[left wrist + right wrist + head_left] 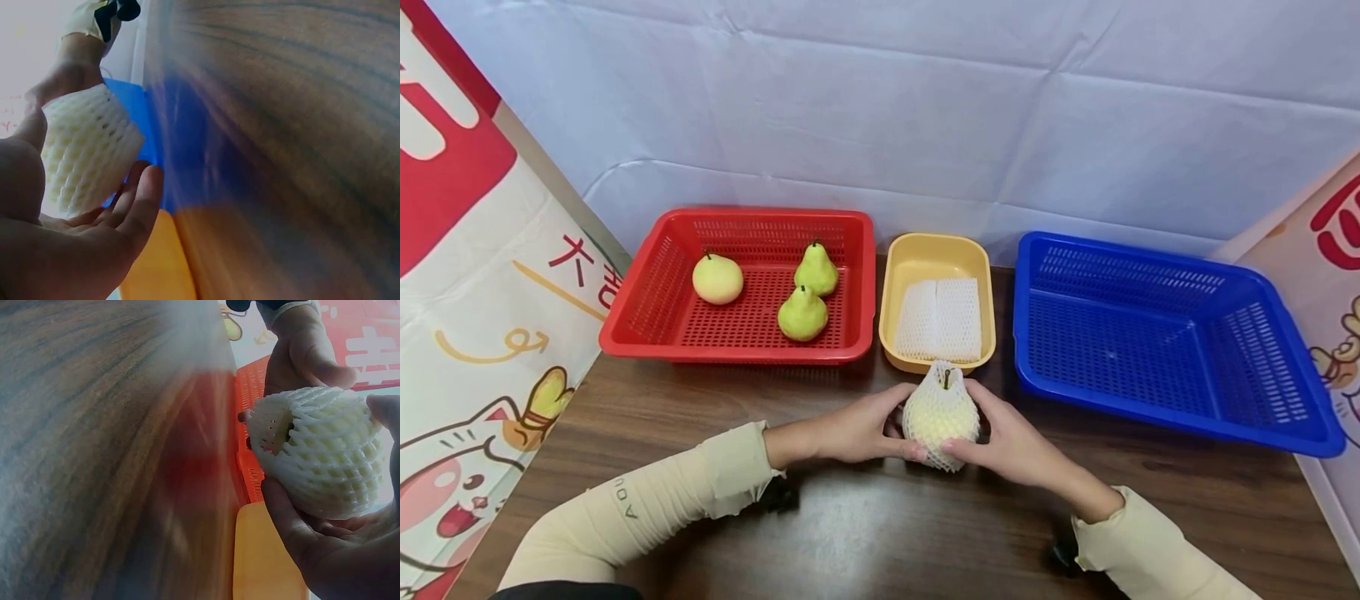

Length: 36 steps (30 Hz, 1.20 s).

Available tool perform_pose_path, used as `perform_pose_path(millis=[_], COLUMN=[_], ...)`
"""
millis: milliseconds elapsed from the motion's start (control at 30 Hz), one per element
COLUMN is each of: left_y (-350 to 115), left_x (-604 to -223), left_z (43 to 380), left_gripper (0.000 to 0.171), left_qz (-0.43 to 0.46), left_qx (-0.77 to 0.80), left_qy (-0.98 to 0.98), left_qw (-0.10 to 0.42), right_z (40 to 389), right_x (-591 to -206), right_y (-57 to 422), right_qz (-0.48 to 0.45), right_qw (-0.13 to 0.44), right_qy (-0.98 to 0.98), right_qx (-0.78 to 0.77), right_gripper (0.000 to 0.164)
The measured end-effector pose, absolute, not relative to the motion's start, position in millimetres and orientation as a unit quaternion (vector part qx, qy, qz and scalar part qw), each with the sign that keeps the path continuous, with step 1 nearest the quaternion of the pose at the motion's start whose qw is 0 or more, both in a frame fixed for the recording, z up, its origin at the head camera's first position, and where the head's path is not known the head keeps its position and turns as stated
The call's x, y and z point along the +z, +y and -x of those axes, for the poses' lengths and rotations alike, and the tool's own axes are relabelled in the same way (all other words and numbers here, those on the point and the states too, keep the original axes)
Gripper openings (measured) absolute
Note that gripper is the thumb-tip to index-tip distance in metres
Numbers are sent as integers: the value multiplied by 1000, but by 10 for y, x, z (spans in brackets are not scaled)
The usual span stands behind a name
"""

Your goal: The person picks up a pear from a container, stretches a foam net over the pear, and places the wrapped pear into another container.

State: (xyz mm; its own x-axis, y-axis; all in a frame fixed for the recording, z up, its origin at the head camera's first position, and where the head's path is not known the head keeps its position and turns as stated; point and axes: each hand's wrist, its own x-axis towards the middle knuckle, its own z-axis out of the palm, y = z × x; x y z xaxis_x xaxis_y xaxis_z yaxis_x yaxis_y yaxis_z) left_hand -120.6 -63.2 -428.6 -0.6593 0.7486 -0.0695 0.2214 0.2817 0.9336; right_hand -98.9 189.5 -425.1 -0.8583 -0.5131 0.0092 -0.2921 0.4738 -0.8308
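Both hands hold a pale yellow pear (942, 421) wrapped in a white foam net, just in front of the yellow bin. The left hand (872, 427) grips its left side, thumb at the front; the right hand (1011, 429) grips the other side the same way. A dark stem pokes up inside the net's open top. In the left wrist view, the left hand (94, 231) curves around the netted pear (87, 150). In the right wrist view, the right hand's fingers (287, 525) lie along the foam net (325, 456), which partly hides the pear.
A red basket (737, 354) on the left holds a round yellow pear (718, 280) and two green pears (802, 315). White foam nets (938, 321) lie flat in the yellow bin (991, 329). On the right stands a blue basket (1112, 333). A pale cloth hangs behind the wooden table (850, 533).
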Motion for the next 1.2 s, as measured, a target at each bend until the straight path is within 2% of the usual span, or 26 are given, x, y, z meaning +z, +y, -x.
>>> perform_pose_path(millis=[233, 433, 533, 667, 767, 867, 1000, 1200], left_y=[-722, -870, -955, -1045, -1085, -1112, -1132, -1151], left_x=[-4145, -3942, -3845, -3758, -3744, -3760, -3780, -3800], left_z=[1278, 1332, 1340, 1354, 1381, 1412, 1448, 1462], left_gripper=[76, 60, 47, 33, 33, 37, 40, 40], left_qz=[-329, -320, -331, -355, -351, -328, -293, -254], left_qx=[486, 438, 412, 339, 281, 242, 223, 215], left_qy=[768, 812, 832, 869, 893, 911, 927, 942], left_qw=[256, 216, 169, 61, -16, -63, -76, -40], right_z=[1022, 1076, 1105, 1132, 1144, 1161, 1200, 1269], right_x=[-4129, -3971, -3891, -3791, -3713, -3637, -3539, -3416], right_y=[1946, 2025, 2075, 2142, 2192, 2238, 2306, 2443], right_qz=[224, 223, 219, 213, 209, 207, 197, 193], right_qw=[128, 115, 124, 128, 125, 122, 116, 102], right_qy=[847, 840, 829, 820, 818, 819, 827, 826], right_qx=[-466, -482, -500, -515, -521, -521, -514, -519], right_gripper=[66, 60, 60, 61, 62, 63, 61, 54])
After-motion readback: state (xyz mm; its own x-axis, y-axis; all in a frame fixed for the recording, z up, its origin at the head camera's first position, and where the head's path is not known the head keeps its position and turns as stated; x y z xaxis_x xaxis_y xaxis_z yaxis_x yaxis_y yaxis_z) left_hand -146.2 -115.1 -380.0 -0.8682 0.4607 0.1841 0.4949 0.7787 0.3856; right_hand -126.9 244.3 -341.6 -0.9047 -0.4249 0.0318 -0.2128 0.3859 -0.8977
